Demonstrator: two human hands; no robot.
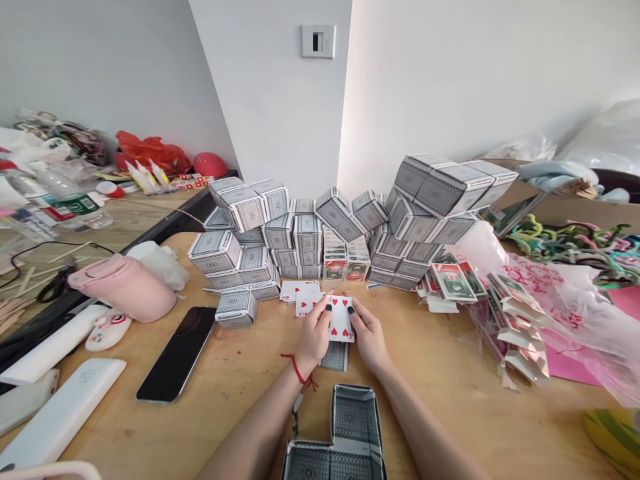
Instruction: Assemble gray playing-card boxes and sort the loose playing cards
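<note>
Between my two hands is a four of hearts playing card (pixel 341 323), face up. My left hand (pixel 315 330) pinches its left edge, with a red string around the wrist. My right hand (pixel 369 333) is closed on the right edge, thumb on the face. Under it, a patterned card back (pixel 334 357) lies on the table. Loose heart cards (pixel 299 289) rest just beyond my left hand. Nearest me stands an L-shaped piece made of folded cards (pixel 354 413). Whether more cards sit behind the held one is hidden.
Card-covered blocks (pixel 250 263) are stacked along the back, rising to a right-hand stack (pixel 440 187). At left lie a black phone (pixel 176 353), a pink tumbler (pixel 125 287) and a white mouse (pixel 109 331). Opened card boxes (pixel 520 327) and plastic wrap (pixel 565 287) are at right.
</note>
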